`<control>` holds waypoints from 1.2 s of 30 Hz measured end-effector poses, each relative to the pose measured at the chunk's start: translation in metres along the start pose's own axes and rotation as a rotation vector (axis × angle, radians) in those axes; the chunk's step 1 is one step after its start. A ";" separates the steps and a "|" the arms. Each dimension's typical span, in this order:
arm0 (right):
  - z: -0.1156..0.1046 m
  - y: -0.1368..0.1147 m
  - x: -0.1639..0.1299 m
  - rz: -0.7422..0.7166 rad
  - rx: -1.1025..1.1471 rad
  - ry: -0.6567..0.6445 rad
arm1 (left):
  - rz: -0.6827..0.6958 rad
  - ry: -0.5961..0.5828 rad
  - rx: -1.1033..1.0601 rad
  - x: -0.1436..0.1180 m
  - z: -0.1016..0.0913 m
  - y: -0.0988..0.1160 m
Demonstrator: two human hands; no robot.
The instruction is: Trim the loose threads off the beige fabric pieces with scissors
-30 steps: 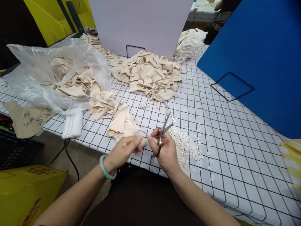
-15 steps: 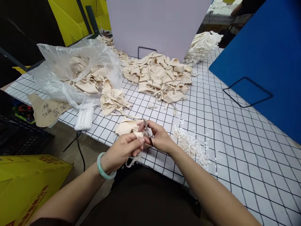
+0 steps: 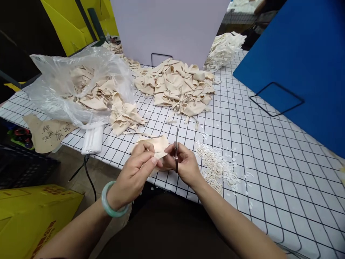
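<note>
Pinching a small beige fabric piece (image 3: 157,144) between thumb and fingertips, the left hand (image 3: 134,169) holds it just above the near edge of the grid-patterned table (image 3: 258,144), seen from the head camera. A green bangle (image 3: 109,205) circles that wrist. The right hand (image 3: 185,163) is closed around a pair of scissors (image 3: 176,153), whose blades point up and away, standing just beside the right edge of the fabric piece; whether the blades touch the cloth cannot be told. The two hands meet, fingertips close together, with the fabric lying between them and slightly beyond.

Just right of the right hand lies a scatter of pale trimmings (image 3: 215,165) on the table. Further back sits a heap of beige pieces (image 3: 175,86), and to the left a clear plastic bag (image 3: 78,82) spills more of the same cloth. A brown paper tag (image 3: 45,133) with handwriting hangs over the table's left edge, near a white power strip (image 3: 93,138). A blue panel (image 3: 296,57) stands at right, a pale board (image 3: 172,28) behind the heap.
</note>
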State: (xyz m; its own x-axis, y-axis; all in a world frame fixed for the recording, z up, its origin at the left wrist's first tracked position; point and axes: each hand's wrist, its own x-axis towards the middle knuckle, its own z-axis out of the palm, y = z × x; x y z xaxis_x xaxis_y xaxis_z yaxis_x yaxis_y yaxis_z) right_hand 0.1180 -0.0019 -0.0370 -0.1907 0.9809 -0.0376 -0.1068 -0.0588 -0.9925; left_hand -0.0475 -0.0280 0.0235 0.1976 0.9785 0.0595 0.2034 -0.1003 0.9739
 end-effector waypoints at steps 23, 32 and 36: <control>-0.048 -0.020 -0.061 -0.166 -0.787 0.111 | 0.219 -0.113 -0.145 0.016 0.056 -0.029; -0.051 -0.016 -0.066 -0.141 -0.791 0.061 | 0.263 -0.137 -0.057 0.015 0.057 -0.030; -0.052 -0.015 -0.065 -0.153 -0.782 0.065 | 0.258 -0.145 -0.051 0.015 0.057 -0.032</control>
State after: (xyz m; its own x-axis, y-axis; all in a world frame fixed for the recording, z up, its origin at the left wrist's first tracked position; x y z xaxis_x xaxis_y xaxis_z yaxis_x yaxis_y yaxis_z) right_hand 0.1824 -0.0553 -0.0254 -0.1699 0.9778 0.1230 0.5925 0.2011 -0.7801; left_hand 0.0040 -0.0207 -0.0189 0.3724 0.8852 0.2787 0.0804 -0.3299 0.9406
